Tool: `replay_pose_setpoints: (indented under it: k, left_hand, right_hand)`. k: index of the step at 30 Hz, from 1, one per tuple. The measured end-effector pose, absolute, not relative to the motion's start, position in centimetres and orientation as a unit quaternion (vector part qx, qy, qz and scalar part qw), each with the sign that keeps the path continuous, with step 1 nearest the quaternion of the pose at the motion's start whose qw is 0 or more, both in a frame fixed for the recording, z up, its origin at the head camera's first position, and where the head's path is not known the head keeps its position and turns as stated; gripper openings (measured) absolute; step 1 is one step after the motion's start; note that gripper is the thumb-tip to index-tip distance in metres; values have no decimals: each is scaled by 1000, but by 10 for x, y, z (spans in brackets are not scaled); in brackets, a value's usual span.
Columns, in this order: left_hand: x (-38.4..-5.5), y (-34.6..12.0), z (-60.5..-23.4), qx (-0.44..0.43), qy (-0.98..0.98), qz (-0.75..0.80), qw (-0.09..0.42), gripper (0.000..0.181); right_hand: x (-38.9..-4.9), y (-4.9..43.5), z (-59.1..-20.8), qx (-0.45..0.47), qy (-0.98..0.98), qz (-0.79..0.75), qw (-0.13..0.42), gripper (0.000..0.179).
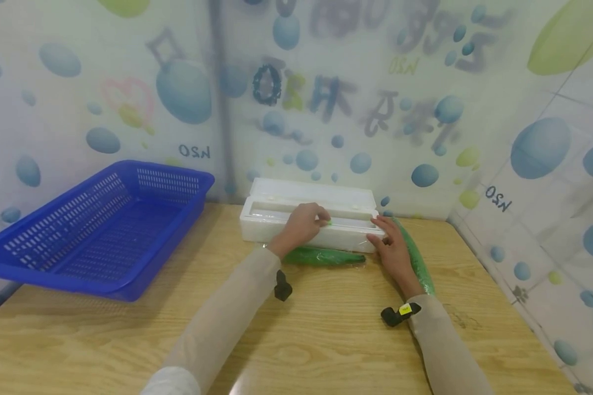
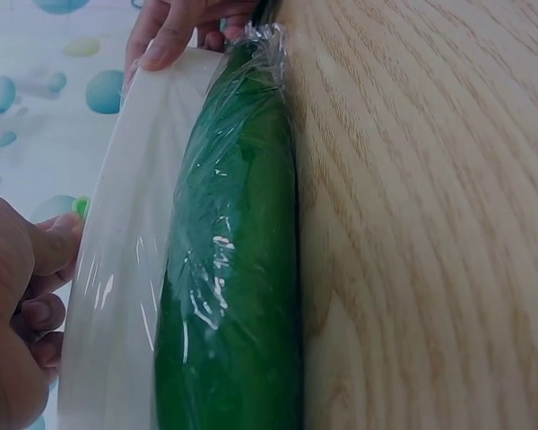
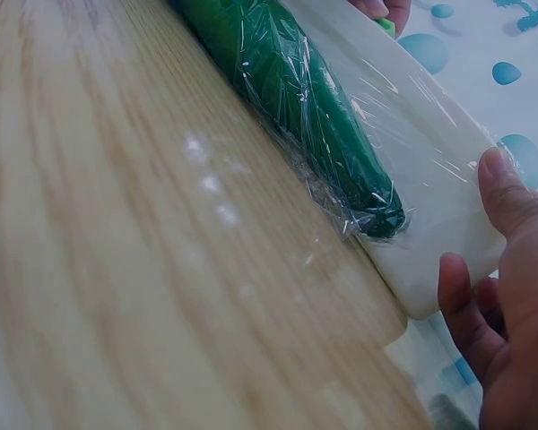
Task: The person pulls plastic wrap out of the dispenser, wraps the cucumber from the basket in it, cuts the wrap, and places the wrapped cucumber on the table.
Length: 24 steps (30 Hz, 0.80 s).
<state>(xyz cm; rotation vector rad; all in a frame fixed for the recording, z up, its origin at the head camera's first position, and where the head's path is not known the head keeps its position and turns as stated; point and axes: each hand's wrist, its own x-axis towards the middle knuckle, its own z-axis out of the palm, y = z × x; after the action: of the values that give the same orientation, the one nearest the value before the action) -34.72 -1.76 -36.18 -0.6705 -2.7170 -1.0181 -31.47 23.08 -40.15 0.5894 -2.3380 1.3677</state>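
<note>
A white cling film box [image 1: 306, 233] lies at the back of the table with its lid raised. My left hand [image 1: 303, 225] pinches a small green slider [image 1: 329, 223] on the box's top edge. At the box's right end, my right hand [image 1: 394, 253] grips the corner, thumb [image 3: 498, 175] on the upper edge and fingers at the end face. Directly in front of the box lies a film-wrapped cucumber [image 1: 323, 257], large in the left wrist view [image 2: 238, 233]. Another wrapped cucumber [image 1: 416, 255] lies beside my right hand, partly hidden by it.
A blue perforated plastic basket [image 1: 128, 288] stands on the left of the wooden table [image 1: 336, 340]. Behind the box rises a wall [image 1: 286, 142] covered in a bubble pattern, and a tiled wall [image 1: 538, 241] runs along the right side.
</note>
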Motion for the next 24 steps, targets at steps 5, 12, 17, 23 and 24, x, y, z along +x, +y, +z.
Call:
replay_pose_setpoints:
  k: [5, 12, 17, 23, 24]
  left_hand:
    - [-347, -20, -361, -225, -910, -339, 82, 16]
    - [-347, -23, -361, -225, -911, -337, 78, 16]
    - [-346, -25, -360, -230, -908, -339, 85, 15]
    - [-346, -28, -360, -234, -904, -347, 90, 15]
    - [-346, -28, -360, -234, -904, -347, 90, 15]
  right_hand:
    - [-315, 232, -403, 210, -827, 489, 183, 41]
    - [-315, 231, -402, 213, -823, 496, 180, 41]
    - [-314, 231, -401, 209, -825, 495, 177, 41]
    - [-313, 230, -399, 207, -827, 493, 174, 41]
    - [-313, 230, -399, 207, -826, 494, 173, 41]
